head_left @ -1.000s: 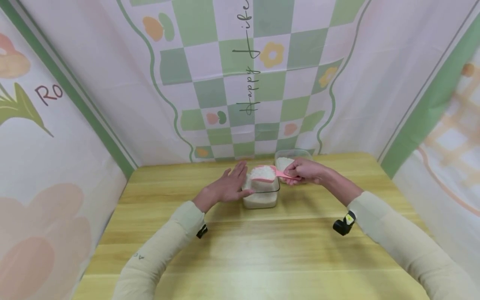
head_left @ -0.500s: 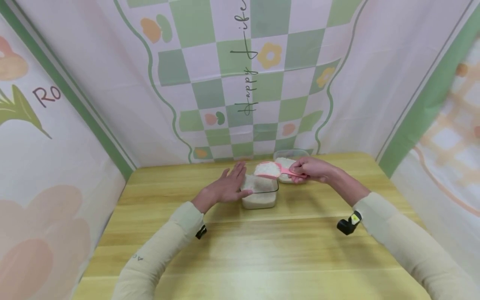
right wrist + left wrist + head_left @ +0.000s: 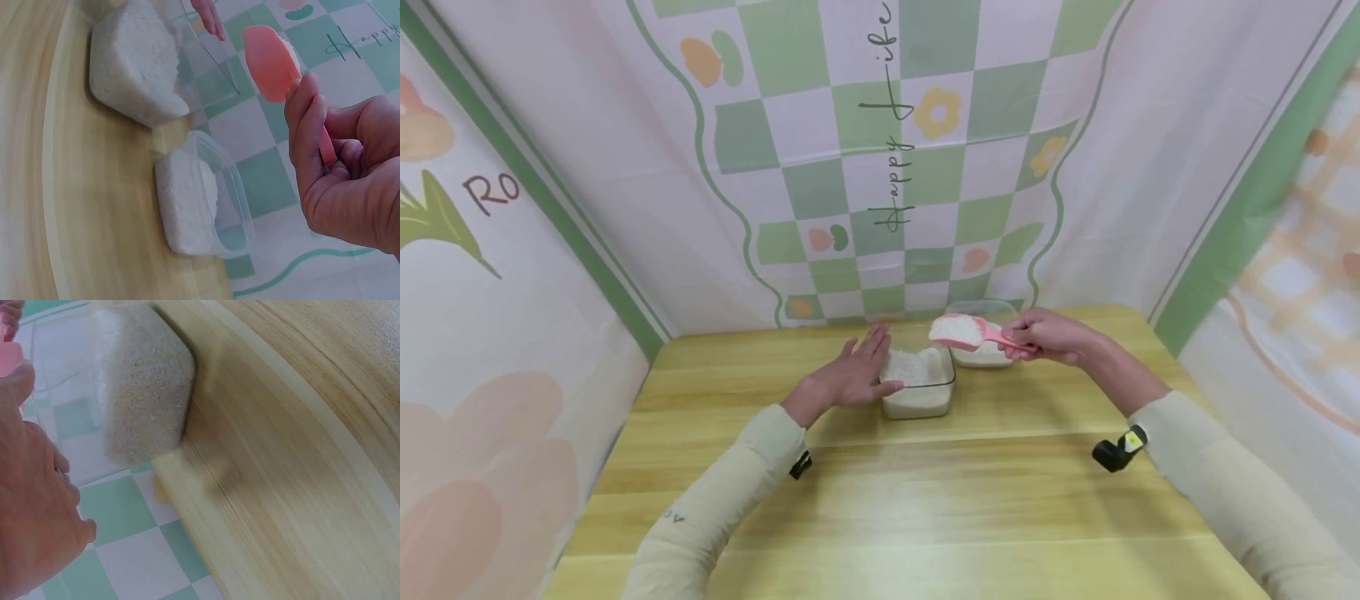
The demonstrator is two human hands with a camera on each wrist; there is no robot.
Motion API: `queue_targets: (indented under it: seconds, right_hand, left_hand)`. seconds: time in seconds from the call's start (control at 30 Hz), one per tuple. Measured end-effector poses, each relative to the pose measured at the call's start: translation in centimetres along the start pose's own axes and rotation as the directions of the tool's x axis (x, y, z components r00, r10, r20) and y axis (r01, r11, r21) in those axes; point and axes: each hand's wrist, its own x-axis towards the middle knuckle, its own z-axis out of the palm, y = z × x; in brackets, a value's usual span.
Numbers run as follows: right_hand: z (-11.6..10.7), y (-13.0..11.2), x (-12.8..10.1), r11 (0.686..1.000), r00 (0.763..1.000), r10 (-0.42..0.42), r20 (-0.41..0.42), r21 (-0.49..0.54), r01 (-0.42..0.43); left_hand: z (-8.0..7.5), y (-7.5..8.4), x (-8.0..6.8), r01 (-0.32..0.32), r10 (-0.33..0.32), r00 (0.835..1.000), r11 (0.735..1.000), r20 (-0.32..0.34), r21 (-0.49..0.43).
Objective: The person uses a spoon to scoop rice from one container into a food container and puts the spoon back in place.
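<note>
My right hand (image 3: 1048, 335) grips the handle of a pink scoop (image 3: 269, 62), which carries a heap of white rice (image 3: 955, 327). The loaded scoop hangs in the air near a smaller clear plastic tub (image 3: 234, 187), part filled with rice. To the left stands a larger clear container (image 3: 917, 404), also holding rice, its surface sloped. My left hand (image 3: 850, 375) lies at this container's left side with fingers straight and spread. In the left wrist view the rice inside the larger container (image 3: 147, 381) shows through its wall.
Both containers stand on a wooden table (image 3: 880, 500) near its back edge. Directly behind rises a curtain with a green checked print (image 3: 925, 167). More printed cloth hangs at the left (image 3: 490, 333) and right (image 3: 1285, 333).
My right hand has moved right with the full scoop, from above the larger container to by the smaller tub. The left hand has stayed at the larger container.
</note>
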Motion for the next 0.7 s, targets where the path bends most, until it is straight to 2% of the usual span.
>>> queue_targets:
  seconds: [0.33,0.7]
  right_hand:
    - [-2.6,1.2,-1.3,1.0,0.998,0.024,-0.064,0.011,-0.023]
    - [-4.8,2.2,-1.5,0.998,0.992,0.053,-0.113,-0.032,-0.057]
  left_hand:
    - [0.1,-0.1,0.0,-0.009,0.009,1.0,1.0,-0.018,-0.001]
    - [0.0,0.0,-0.1,-0.012,0.012,1.0,1.0,0.005,-0.02]
